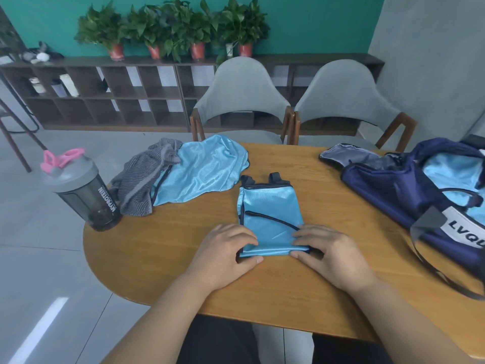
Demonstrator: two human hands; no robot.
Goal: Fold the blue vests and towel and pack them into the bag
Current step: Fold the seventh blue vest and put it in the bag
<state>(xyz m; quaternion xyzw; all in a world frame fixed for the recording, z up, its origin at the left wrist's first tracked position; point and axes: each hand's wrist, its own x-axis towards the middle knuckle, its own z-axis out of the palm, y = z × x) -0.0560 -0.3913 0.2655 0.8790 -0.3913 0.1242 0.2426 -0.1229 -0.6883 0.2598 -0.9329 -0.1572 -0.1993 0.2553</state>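
A shiny blue vest, folded into a narrow strip with dark trim, lies in the middle of the wooden table. My left hand pinches its near left corner between thumb and fingers. My right hand pinches the near right corner the same way. A second blue vest lies crumpled at the back left, beside a grey striped towel. The open navy bag sits at the right, with blue fabric visible inside it.
A grey shaker bottle with a pink loop stands at the table's left edge. Two grey chairs face the far side of the table. A dark shelf unit with potted plants lines the back wall.
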